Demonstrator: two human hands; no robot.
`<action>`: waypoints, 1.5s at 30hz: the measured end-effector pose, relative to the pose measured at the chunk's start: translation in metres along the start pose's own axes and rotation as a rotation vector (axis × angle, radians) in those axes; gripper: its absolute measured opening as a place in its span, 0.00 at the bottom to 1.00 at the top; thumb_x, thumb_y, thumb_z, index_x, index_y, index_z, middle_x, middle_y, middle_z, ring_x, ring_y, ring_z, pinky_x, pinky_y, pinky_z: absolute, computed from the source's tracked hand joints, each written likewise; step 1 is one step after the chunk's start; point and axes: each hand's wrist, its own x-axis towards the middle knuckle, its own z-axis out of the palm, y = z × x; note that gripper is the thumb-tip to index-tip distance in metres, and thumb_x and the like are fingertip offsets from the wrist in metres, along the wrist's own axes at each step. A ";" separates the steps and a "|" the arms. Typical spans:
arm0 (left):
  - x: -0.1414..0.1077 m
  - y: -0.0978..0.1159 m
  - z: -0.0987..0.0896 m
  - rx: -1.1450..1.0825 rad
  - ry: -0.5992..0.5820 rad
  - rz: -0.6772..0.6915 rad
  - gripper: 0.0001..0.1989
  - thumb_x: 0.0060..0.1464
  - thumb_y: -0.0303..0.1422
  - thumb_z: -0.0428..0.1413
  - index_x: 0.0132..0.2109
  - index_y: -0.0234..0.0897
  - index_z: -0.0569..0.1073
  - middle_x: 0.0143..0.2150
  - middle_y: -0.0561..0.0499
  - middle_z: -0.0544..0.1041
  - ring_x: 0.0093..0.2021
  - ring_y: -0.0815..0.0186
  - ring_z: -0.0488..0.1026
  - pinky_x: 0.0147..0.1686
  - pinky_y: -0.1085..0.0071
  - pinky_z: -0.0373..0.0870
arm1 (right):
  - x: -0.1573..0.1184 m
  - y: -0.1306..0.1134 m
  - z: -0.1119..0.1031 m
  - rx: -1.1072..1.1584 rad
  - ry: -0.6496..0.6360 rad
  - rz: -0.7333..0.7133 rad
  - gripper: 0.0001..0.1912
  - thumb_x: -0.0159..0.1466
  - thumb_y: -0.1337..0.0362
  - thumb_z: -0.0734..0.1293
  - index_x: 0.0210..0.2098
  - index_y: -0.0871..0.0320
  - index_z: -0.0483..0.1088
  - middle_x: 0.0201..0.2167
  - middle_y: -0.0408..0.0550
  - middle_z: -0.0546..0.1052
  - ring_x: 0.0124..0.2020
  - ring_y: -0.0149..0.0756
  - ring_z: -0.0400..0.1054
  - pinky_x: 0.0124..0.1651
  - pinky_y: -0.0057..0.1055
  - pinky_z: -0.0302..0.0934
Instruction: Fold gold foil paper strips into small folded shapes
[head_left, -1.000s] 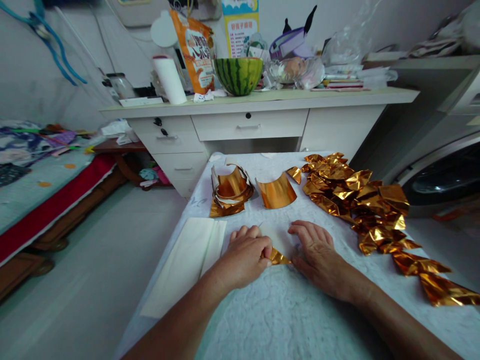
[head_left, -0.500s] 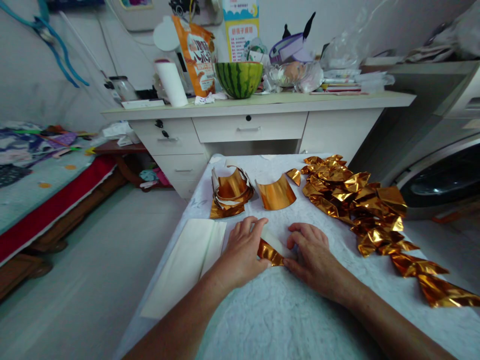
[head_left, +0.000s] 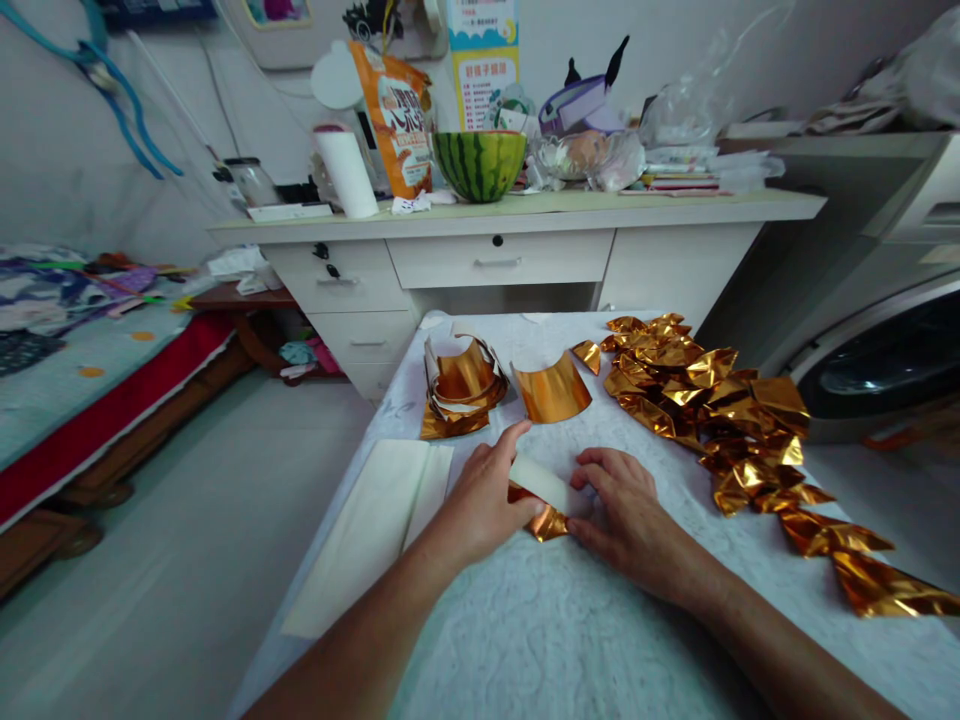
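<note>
Between my hands lies a sheet of gold foil paper [head_left: 551, 524], its white back [head_left: 544, 482] facing up and its near edge turned over to show gold. My left hand [head_left: 480, 503] grips its left part, thumb on the gold fold and index finger stretched forward. At the other end my right hand [head_left: 624, 510] pinches the paper's right corner, with the fingers curled. Ahead of my hands rest a single curled gold sheet [head_left: 553, 390] and a nested bundle of curled gold sheets [head_left: 463, 385]. Left of my left hand are flat white paper sheets [head_left: 360, 530].
Folded gold foil pieces [head_left: 705, 400] heap along the right side of the cloth-covered table [head_left: 495, 650]. Behind stands a white desk [head_left: 499, 258] bearing a watermelon half [head_left: 480, 165] and an orange pouch [head_left: 397, 125]. A washing machine [head_left: 885, 330] is at right, a bed [head_left: 105, 390] at left.
My left hand has shifted slightly, its fingers now hidden behind the index finger. The gold fold has moved a little toward me and looks more creased. My right hand stays nearly still.
</note>
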 end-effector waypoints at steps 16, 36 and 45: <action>0.011 -0.004 0.000 -0.762 0.094 -0.154 0.17 0.47 0.30 0.56 0.46 0.37 0.66 0.37 0.53 0.71 0.32 0.69 0.69 0.31 0.73 0.65 | 0.003 0.013 -0.009 0.508 0.157 0.208 0.29 0.62 0.52 0.65 0.58 0.56 0.56 0.50 0.55 0.70 0.47 0.45 0.67 0.47 0.43 0.65; 0.001 0.006 0.016 -0.588 -0.064 -0.058 0.22 0.48 0.25 0.55 0.50 0.41 0.61 0.36 0.56 0.68 0.28 0.72 0.68 0.25 0.77 0.62 | 0.008 0.022 0.006 0.836 0.120 0.282 0.17 0.60 0.53 0.68 0.40 0.53 0.59 0.23 0.38 0.71 0.23 0.30 0.63 0.25 0.25 0.52; -0.004 0.006 0.017 -0.044 -0.053 0.167 0.12 0.46 0.22 0.56 0.38 0.39 0.70 0.41 0.53 0.69 0.43 0.64 0.69 0.45 0.69 0.65 | 0.007 0.011 -0.002 0.337 0.061 0.146 0.04 0.63 0.64 0.62 0.31 0.55 0.66 0.23 0.39 0.71 0.24 0.31 0.64 0.28 0.26 0.56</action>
